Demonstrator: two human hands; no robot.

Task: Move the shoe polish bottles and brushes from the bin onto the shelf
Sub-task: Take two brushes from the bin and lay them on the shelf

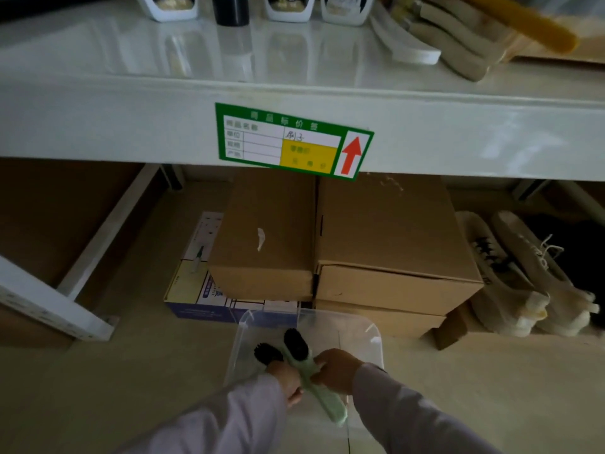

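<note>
A clear plastic bin (366, 332) stands on the floor below the white shelf (98, 119). Both my hands are inside it. My right hand (337, 370) grips a pale green brush (327, 401) with black bristles at its far end. My left hand (288, 381) is closed around a second brush whose black bristle head (266, 352) sticks out beyond my fingers. On the shelf top stand white polish bottles (172, 9), a black bottle (230, 11) and several brushes (458, 44).
Two brown cardboard boxes (386, 244) and a printed box (196, 290) sit under the shelf just behind the bin. A pair of beige shoes (523, 276) lies to the right. A white shelf strut (49, 303) runs at the left. A green price label (291, 142) is on the shelf edge.
</note>
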